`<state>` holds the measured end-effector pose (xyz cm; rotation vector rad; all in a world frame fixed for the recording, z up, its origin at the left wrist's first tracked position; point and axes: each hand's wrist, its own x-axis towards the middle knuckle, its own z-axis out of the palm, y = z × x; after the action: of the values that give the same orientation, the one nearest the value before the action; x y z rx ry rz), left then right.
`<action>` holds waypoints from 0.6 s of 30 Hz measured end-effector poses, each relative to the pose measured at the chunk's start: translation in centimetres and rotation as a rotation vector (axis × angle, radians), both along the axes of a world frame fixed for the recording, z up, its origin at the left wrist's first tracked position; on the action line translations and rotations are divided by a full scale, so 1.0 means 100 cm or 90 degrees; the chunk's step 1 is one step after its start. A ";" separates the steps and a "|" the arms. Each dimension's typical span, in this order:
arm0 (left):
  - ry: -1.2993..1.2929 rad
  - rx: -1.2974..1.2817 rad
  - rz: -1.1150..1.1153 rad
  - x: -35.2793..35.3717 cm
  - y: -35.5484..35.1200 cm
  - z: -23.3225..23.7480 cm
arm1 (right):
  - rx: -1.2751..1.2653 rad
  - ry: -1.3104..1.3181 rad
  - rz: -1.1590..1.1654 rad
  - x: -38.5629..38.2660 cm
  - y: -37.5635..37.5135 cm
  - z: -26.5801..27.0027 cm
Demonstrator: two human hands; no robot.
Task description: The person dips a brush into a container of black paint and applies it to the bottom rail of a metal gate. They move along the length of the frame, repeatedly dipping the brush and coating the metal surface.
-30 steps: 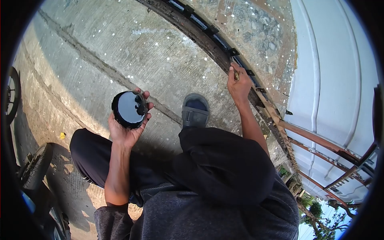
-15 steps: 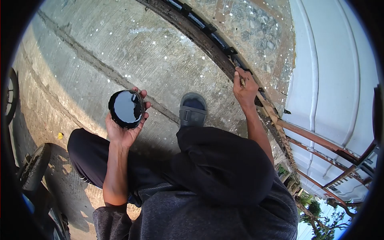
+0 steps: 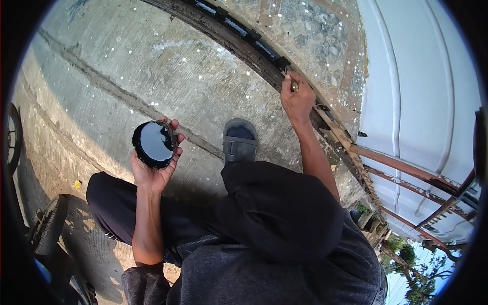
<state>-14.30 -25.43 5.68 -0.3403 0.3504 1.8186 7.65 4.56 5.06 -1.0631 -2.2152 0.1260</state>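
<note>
My left hand [image 3: 148,177] cradles a round container of glossy black paint [image 3: 155,144] from below, fingers curled around its far side. The liquid surface reflects the sky. My right hand [image 3: 299,99] is closed around a paintbrush [image 3: 295,87], whose handle end shows between thumb and fingers. Its bristle end is mostly hidden at the long dark beam [image 3: 239,50]. Along that beam runs a black-coated strip with several raised brackets [image 3: 253,35]. Farther down, past my right hand, the beam looks brown and bare.
My sandalled foot [image 3: 240,141] stands on the concrete floor [image 3: 198,91] between my hands. On the right are a white ribbed panel [image 3: 417,76] and rusty bars [image 3: 406,168]. A tyre [image 3: 50,223] is at lower left, and a wheel [image 3: 13,134] at the far left edge.
My right hand with the paintbrush has moved up and left along the beam. The view has shifted slightly. My left hand still holds the paint container.
</note>
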 end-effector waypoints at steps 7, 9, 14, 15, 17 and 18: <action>-0.004 -0.005 0.010 -0.001 -0.001 0.002 | -0.046 -0.006 -0.043 0.002 -0.002 -0.005; -0.004 -0.003 0.012 -0.003 0.000 0.001 | -0.014 0.020 -0.042 0.001 -0.003 -0.007; -0.001 -0.008 0.007 -0.002 0.000 0.003 | -0.022 0.055 -0.012 -0.002 -0.006 -0.009; -0.002 -0.010 0.009 -0.002 0.000 0.003 | -0.013 0.065 -0.018 -0.002 -0.005 -0.009; -0.006 -0.014 0.009 -0.002 0.000 0.004 | -0.044 0.063 -0.013 -0.001 -0.007 -0.011; -0.001 -0.013 0.008 -0.002 0.001 0.003 | -0.081 0.053 0.003 -0.002 -0.009 -0.011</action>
<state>-14.51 -25.36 6.00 -0.3584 0.3662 1.8278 7.49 3.69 3.96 -1.1009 -2.1586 0.3122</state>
